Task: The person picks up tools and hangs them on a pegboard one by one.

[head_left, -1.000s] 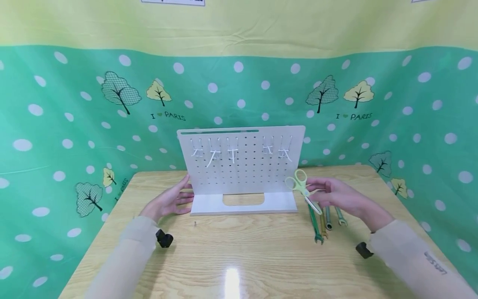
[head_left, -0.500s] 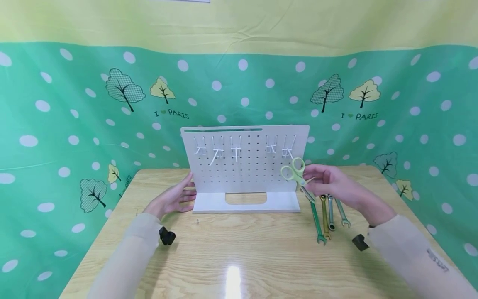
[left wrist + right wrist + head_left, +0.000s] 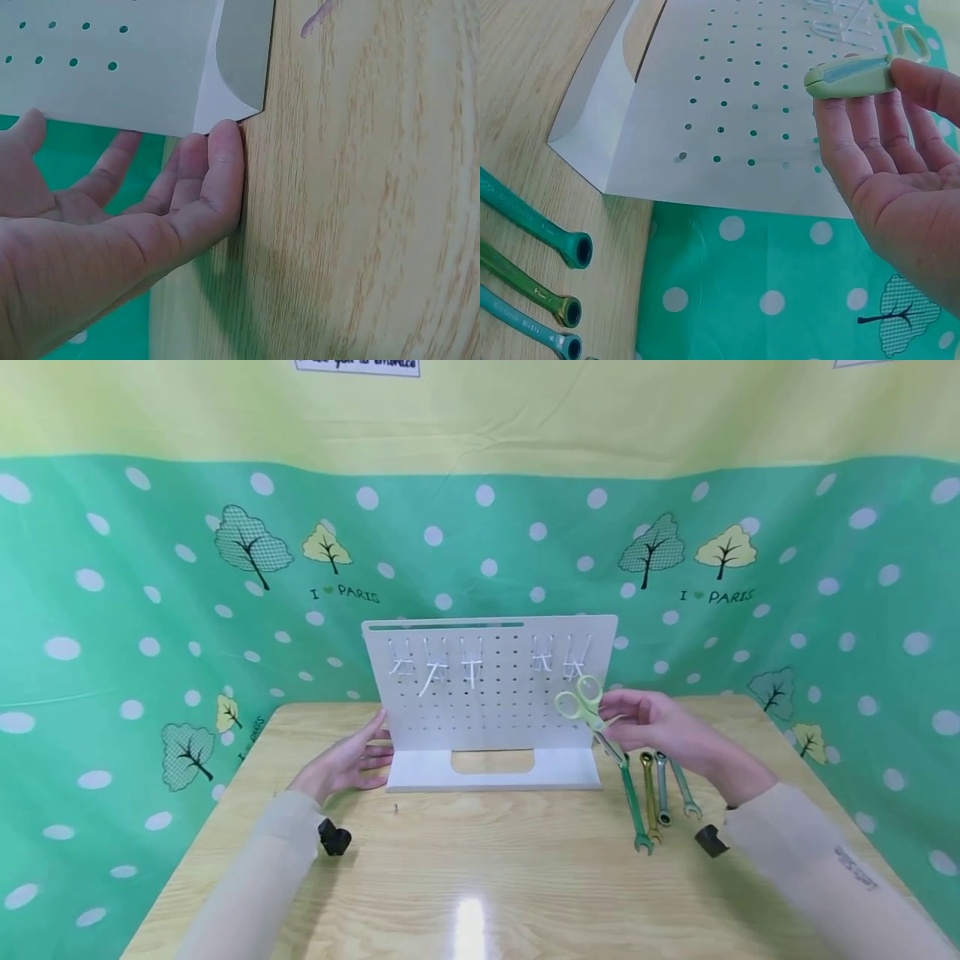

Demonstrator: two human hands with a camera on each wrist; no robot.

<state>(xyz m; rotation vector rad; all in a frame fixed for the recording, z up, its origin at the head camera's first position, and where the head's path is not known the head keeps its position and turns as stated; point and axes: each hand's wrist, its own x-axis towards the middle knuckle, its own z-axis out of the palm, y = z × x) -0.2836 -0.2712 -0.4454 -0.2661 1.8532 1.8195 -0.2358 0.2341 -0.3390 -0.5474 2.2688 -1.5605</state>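
A pair of light green scissors is pinched between the thumb and fingers of my right hand, in front of the board's right edge. Its loops point up and its tips point down and right. Seen from the right wrist, the scissors lie across my fingertips. The white pegboard stands upright on its base, with several white wire hooks near the top; the rightmost hook is just above the loops. My left hand touches the board's left edge with its fingertips, fingers loosely bent.
Several wrenches lie side by side on the wooden table, right of the board: a green wrench, a gold wrench and others. A small mark shows before the base. A dotted green cloth hangs behind.
My right hand has carried the scissors up and to the left, away from the wrenches and toward the rightmost hook. My left hand has stayed at the board's left edge.
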